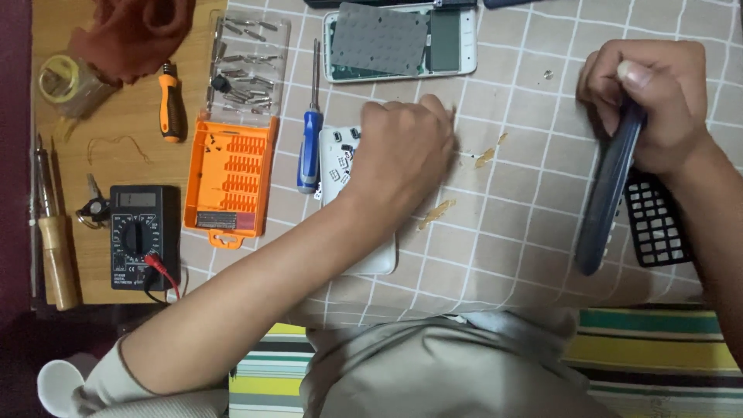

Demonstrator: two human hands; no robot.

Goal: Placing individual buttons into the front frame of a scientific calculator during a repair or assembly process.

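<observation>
Checked beige cloth [526,232] covers the table, and near the middle of the frame the left hand [406,151] rests with fingers curled down onto a white plastic device shell [340,166], hiding most of it. At upper right, the right hand [646,97] wraps its fingers around a long dark blue curved cover [607,193] held on edge, thumb pressed on top. A black key grid [654,220] lies just behind it. A blue-handled screwdriver [311,131] lies beside the shell, an orange bit case [231,178] further left.
</observation>
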